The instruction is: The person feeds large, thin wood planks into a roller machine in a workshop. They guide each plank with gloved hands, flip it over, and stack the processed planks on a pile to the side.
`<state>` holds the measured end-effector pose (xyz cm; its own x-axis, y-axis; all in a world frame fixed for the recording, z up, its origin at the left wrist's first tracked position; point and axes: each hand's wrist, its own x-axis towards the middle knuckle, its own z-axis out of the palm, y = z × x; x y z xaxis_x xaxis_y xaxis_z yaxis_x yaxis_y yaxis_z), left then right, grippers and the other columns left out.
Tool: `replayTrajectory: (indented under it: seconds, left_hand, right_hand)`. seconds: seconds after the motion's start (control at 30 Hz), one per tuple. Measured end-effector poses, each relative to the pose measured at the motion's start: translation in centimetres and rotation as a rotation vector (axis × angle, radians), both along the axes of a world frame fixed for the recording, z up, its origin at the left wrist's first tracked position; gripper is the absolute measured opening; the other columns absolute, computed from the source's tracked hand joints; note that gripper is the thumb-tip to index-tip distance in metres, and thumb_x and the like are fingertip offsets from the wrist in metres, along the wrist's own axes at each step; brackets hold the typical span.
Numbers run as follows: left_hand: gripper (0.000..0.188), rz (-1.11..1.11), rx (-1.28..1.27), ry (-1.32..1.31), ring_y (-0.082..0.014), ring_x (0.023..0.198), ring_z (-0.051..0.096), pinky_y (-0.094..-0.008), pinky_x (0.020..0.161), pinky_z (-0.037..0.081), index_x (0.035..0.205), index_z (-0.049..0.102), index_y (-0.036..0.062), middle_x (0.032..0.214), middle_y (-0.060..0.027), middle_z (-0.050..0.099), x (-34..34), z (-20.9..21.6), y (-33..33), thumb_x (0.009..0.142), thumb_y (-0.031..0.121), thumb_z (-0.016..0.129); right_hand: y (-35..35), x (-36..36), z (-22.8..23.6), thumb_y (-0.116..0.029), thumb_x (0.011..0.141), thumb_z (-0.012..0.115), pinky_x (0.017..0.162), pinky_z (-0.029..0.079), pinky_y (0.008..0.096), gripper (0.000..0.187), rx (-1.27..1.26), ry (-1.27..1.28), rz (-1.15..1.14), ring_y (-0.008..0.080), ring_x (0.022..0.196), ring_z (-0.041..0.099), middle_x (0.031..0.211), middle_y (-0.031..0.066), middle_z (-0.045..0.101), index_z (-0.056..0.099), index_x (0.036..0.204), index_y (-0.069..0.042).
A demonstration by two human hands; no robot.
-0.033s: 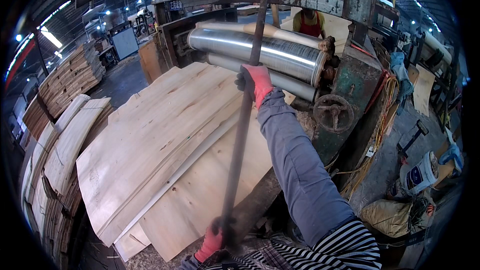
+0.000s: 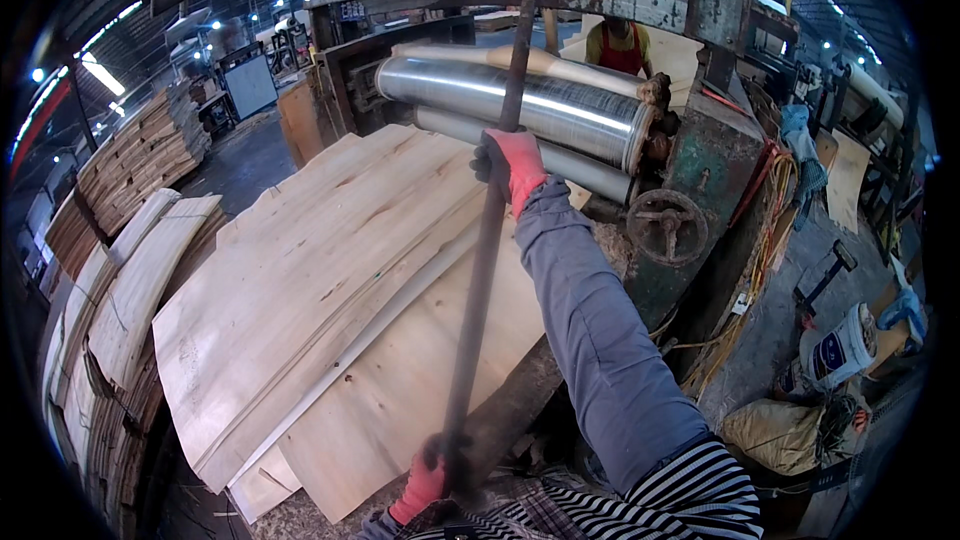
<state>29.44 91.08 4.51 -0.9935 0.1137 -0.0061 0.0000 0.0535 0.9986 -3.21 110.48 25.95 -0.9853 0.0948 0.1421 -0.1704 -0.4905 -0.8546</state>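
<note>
My right hand (image 2: 512, 168), in a red and dark glove, is closed round a long dark pole (image 2: 478, 300) about mid-length. Lower down, my left hand (image 2: 424, 488) in a similar glove is closed at the pole's near end, close to my body. The pole stands slanted, its top leaning away and slightly right, in front of the machine's shiny metal roller (image 2: 510, 100). Beneath and to the left of it lie thin wood veneer sheets (image 2: 320, 260), overlapping on the machine's bed. Their far edges reach close to the lower grey roller (image 2: 580, 168).
Right of the rollers stands a green machine frame with a rusty handwheel (image 2: 668, 227). Stacked veneer (image 2: 140, 290) rises at the left. A person (image 2: 618, 48) stands behind the rollers. On the right floor are a white bucket (image 2: 838, 348), a sack (image 2: 772, 434) and yellow cables (image 2: 752, 260).
</note>
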Motion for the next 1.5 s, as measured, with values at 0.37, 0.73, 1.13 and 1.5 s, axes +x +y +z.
replayTrajectory:
  seconds: [0.37,0.73,1.13,1.5]
  left_hand:
    - [0.018,0.029,0.012,-0.153,-0.0175,0.081,0.058,-0.0301,0.072,0.045,0.094,0.057,0.0038,0.090,-0.0082,0.063,0.1,-0.4,-0.5,0.083,0.015,0.049]
    - [0.018,0.023,-0.019,-0.163,-0.0177,0.082,0.057,-0.0306,0.073,0.045,0.096,0.057,0.0045,0.091,-0.0088,0.062,0.1,-0.4,-0.4,0.083,0.015,0.049]
    - [0.018,0.003,0.049,-0.141,-0.0148,0.080,0.057,-0.0284,0.071,0.045,0.098,0.054,0.0022,0.090,-0.0084,0.063,0.0,-1.0,-0.7,0.086,0.013,0.045]
    - [0.019,0.004,-0.006,-0.114,-0.0165,0.080,0.058,-0.0302,0.071,0.046,0.095,0.057,0.0034,0.088,-0.0083,0.063,-0.1,-0.3,-0.5,0.084,0.015,0.046]
  right_hand:
    - [-0.2,-0.3,-0.1,-0.019,0.079,0.057,0.046,0.047,0.0319,0.016,0.035,-0.023,-0.017,0.0206,0.050,0.056,0.062,0.0077,0.055,0.052,0.074,-0.004]
    - [-0.1,-0.2,0.1,-0.019,0.078,0.058,0.045,0.047,0.0324,0.017,0.059,-0.038,-0.049,0.0211,0.048,0.055,0.062,0.0089,0.055,0.053,0.076,-0.003]
    - [-0.3,-0.2,-0.2,-0.017,0.078,0.057,0.045,0.047,0.0323,0.016,0.011,-0.040,-0.037,0.0215,0.050,0.056,0.063,0.0096,0.056,0.053,0.079,-0.002]
    - [-0.3,0.1,0.0,-0.013,0.078,0.057,0.044,0.047,0.0317,0.017,0.000,-0.048,-0.016,0.0221,0.049,0.056,0.065,0.0120,0.055,0.046,0.084,-0.002]
